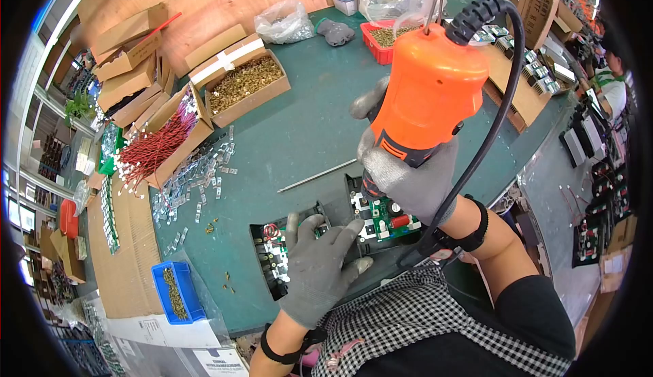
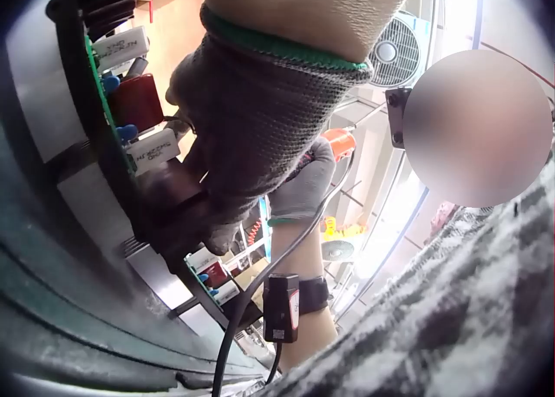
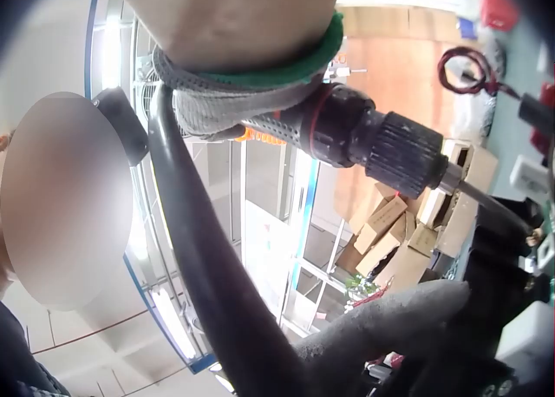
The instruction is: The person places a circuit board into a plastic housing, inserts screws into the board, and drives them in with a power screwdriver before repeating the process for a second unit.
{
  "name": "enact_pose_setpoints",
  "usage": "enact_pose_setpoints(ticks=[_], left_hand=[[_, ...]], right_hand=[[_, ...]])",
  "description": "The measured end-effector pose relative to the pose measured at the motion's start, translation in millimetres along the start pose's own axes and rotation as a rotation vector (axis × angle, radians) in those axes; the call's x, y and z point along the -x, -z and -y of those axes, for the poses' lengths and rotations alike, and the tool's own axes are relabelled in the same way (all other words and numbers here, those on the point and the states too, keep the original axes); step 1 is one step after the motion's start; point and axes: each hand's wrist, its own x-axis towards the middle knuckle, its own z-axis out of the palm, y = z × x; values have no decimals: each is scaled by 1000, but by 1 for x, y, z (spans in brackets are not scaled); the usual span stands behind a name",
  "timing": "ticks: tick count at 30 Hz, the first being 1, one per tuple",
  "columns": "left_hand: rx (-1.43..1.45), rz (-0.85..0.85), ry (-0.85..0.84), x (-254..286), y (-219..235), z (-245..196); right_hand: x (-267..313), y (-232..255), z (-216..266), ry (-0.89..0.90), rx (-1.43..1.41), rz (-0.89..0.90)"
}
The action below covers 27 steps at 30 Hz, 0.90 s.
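Note:
My gloved right hand (image 1: pixel 425 183) grips an orange and black electric screwdriver (image 1: pixel 435 77), held upright over a green circuit board (image 1: pixel 401 224) in a black case. In the right wrist view, a metal bit (image 3: pixel 490 202) extends from the black chuck (image 3: pixel 403 152) down to a small brass-coloured screw (image 3: pixel 536 236) at the case. The gloved left hand (image 1: pixel 316 265) lies with fingers spread across a second black case (image 1: pixel 262 241), its fingertips reaching the edge of the first. White and red components (image 2: pixel 139 100) show beside that hand in the left wrist view.
A metal rod (image 1: pixel 316 175) lies beyond the cases. Loose clear pieces (image 1: pixel 187 190), a box of red wires (image 1: pixel 160 139), a carton of brass parts (image 1: pixel 245 84) and a blue bin of screws (image 1: pixel 180 292) are to the left. The screwdriver's black cable (image 1: pixel 507 105) loops past the right forearm.

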Motion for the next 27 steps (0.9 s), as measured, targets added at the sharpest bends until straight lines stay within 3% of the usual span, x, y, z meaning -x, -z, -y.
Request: enact_pose_setpoints(ticks=[4,10,13,15,17,21,24,27], left_hand=[[40,-39,-1,2,-2,1],[20,-58,-20,3,-3,0],[15,-62,-13,5,-6,-3],[9,-102,-38,8,-11,-7],[51,-99,-26,11,-10,-7],[147,-302,44,19,23,21],[-72,-405,296,32,30,112],[-291,-300,704,46,22,180]], right_hand=[[-2,-3,-4,112,180,-3],[1,-7,1,32,190,40],[5,-15,0,-83,-14,-35],[4,-14,-4,-48,-96,0],[-1,-9,7,-251,-57,83],[-2,-5,16,-89,-60,51],[-4,5,46,1,-33,16],[-1,16,62,12,-134,44]])
